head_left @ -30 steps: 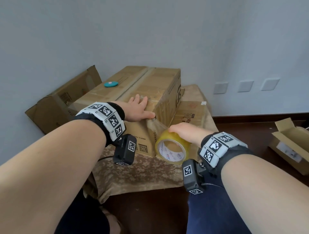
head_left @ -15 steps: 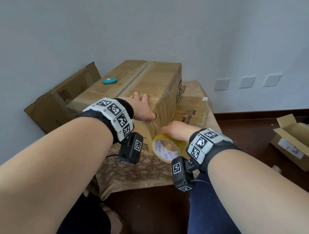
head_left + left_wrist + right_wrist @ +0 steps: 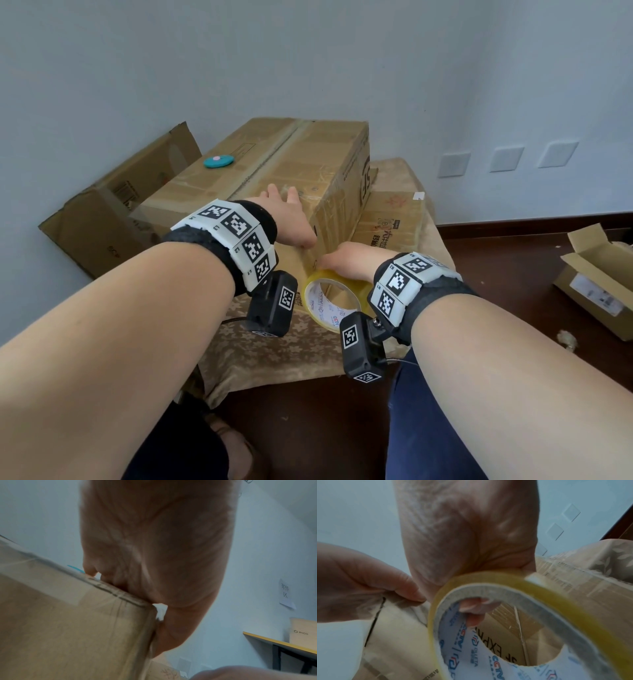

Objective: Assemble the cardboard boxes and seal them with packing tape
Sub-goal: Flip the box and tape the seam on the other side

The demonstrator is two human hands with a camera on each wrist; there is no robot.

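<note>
A large closed cardboard box (image 3: 298, 161) lies on a cloth-covered table (image 3: 274, 346), with clear tape along its top seam. My left hand (image 3: 291, 219) lies flat on the box's near right corner (image 3: 120, 615), fingers spread on top and thumb down at the edge. My right hand (image 3: 342, 260) grips a yellowish roll of packing tape (image 3: 330, 298) against the box's near end, fingers curled through the core (image 3: 474, 609). The left thumb (image 3: 399, 585) presses the box face just left of the roll.
A small teal disc (image 3: 218, 161) sits on the box top at the far left. A flattened box (image 3: 113, 205) leans at the wall on the left. Another box (image 3: 390, 219) lies behind on the right. An open small box (image 3: 596, 277) stands on the dark floor.
The right hand has carried the tape roll left and up against the box's near corner, closer to the left thumb. The left hand stays pressed on the corner.
</note>
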